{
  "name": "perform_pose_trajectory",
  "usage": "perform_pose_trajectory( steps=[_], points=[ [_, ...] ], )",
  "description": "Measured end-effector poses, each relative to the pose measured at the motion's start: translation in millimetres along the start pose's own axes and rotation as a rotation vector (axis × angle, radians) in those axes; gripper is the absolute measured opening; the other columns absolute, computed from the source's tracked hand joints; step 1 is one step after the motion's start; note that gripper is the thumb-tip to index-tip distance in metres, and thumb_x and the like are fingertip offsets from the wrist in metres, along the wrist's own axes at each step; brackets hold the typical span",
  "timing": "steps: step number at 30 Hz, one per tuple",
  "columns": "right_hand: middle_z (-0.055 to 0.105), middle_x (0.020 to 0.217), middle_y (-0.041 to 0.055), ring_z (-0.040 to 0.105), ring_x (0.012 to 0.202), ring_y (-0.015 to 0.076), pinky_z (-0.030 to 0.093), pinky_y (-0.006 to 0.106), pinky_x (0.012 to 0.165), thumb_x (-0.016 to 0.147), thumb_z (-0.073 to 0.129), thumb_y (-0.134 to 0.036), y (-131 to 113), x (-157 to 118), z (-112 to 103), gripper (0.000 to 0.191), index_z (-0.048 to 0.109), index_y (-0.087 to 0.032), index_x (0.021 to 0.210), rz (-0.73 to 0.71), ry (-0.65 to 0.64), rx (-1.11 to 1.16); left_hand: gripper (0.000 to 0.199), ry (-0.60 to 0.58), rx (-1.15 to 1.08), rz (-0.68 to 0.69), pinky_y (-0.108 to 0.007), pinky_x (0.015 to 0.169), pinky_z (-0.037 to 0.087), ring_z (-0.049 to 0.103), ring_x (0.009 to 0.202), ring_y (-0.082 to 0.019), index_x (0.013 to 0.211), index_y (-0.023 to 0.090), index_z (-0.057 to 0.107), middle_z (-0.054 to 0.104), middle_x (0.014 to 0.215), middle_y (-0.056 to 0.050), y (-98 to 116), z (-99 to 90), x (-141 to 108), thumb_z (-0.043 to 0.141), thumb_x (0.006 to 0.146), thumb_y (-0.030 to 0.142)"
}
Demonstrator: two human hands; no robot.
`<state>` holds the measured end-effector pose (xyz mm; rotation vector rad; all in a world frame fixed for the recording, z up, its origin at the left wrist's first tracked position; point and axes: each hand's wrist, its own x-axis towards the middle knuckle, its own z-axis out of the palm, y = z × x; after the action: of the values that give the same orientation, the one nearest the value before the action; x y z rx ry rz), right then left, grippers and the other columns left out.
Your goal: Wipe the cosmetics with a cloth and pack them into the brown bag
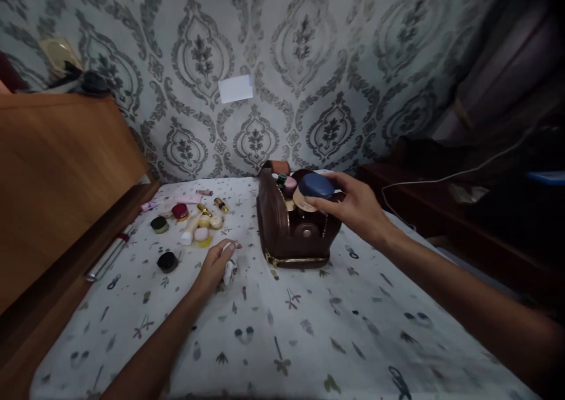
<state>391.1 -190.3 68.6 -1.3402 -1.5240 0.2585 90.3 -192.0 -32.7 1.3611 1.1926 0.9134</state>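
Observation:
A brown leather toiletry bag [273,217] stands unzipped on the patterned white cloth, with several small containers in its mouth. My right hand [353,203] grips a blue-lidded round jar [316,185] between thumb and fingers at the bag's opening. Just under the blue lid shows a beige round item [304,201]; whether it is part of the jar I cannot tell. My left hand [216,262] rests low over the cloth left of the bag, fingers closed on a crumpled white cloth [230,270]. Beside the other containers, a pink-topped bottle [289,185] pokes up inside the bag.
Left of the bag lie a dark red jar [180,212], a green-lidded jar [159,225], a black jar [168,262], a white tube [189,233] and gold lipstick tubes [220,205]. A wooden cabinet [66,182] borders the left; a pale cable [445,179] runs at right.

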Motion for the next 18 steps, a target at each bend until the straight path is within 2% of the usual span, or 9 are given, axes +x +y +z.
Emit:
perform_pose_trajectory(
  steps=[5, 9, 14, 18],
  points=[
    [0.073, 0.104, 0.0091, 0.067, 0.096, 0.0278, 0.055, 0.041, 0.081, 0.069, 0.078, -0.046, 13, 17, 7, 0.050, 0.067, -0.018, 0.110, -0.019, -0.055, -0.091, 0.055, -0.050, 0.030, 0.001, -0.017, 0.033, 0.024, 0.038, 0.032, -0.009, 0.098, 0.017, 0.062, 0.052, 0.045, 0.006, 0, -2.1, -3, 0.055, 0.080, 0.069],
    [0.071, 0.110, 0.0100, 0.067, 0.098, 0.0258, 0.053, 0.039, 0.084, 0.072, 0.076, -0.039, 9, 30, 10, 0.057, 0.061, -0.016, 0.123, -0.031, -0.099, -0.191, 0.057, -0.086, 0.031, -0.017, -0.017, 0.032, 0.022, 0.038, 0.033, -0.009, 0.103, 0.018, 0.062, 0.051, 0.045, 0.007, -4, -2.0, -3, 0.054, 0.081, 0.070],
    [0.071, 0.104, 0.0072, 0.066, 0.094, 0.0235, 0.049, 0.033, 0.082, 0.077, 0.074, -0.032, 4, 41, 17, 0.050, 0.059, -0.016, 0.122, -0.062, -0.228, -0.430, 0.061, -0.106, 0.024, -0.007, -0.018, 0.033, 0.022, 0.038, 0.035, -0.009, 0.103, 0.017, 0.062, 0.051, 0.046, 0.007, -4, 0.4, -3, 0.058, 0.077, 0.072],
    [0.069, 0.109, 0.0102, 0.064, 0.097, 0.0229, 0.046, 0.029, 0.082, 0.078, 0.074, -0.028, 2, 44, 24, 0.048, 0.058, -0.013, 0.121, -0.118, -0.331, -0.586, 0.067, -0.099, 0.047, -0.031, -0.018, 0.033, 0.024, 0.037, 0.033, -0.009, 0.103, 0.017, 0.061, 0.050, 0.044, 0.007, -4, 1.8, -4, 0.058, 0.073, 0.077]
  ],
)
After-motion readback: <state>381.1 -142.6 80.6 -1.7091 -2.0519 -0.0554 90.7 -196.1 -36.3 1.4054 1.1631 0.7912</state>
